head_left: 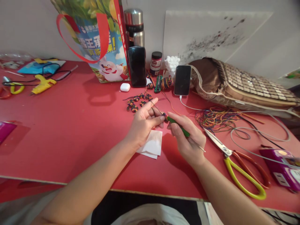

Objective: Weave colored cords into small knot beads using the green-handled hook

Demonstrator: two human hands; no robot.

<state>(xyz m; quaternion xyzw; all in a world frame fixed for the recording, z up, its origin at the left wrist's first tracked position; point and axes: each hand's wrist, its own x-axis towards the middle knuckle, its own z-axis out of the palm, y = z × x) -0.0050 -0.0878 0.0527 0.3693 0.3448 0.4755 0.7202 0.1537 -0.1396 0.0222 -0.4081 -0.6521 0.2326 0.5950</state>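
In my right hand (188,136) is a crochet hook with a green handle (179,126), its bare metal end sticking out past the palm. The hook's front end meets a small piece of dark multicoloured crochet (165,117), which my left hand (146,122) pinches between thumb and fingers. A strand of yarn runs over the raised left index finger. Just beyond the left hand lie several small crocheted rounds (134,108) in the same dark and orange colours. Beneath the hands is a folded white paper (152,143). My fingers partly hide the crochet piece.
Large scissors (227,151) lie open at right, near tangled yarn (214,120) and a purple box (281,168). Two phones (137,67), a yarn ball (167,83), a jar (156,64) and a gift bag (110,56) stand behind. A yellow glue gun (44,84) is at left.
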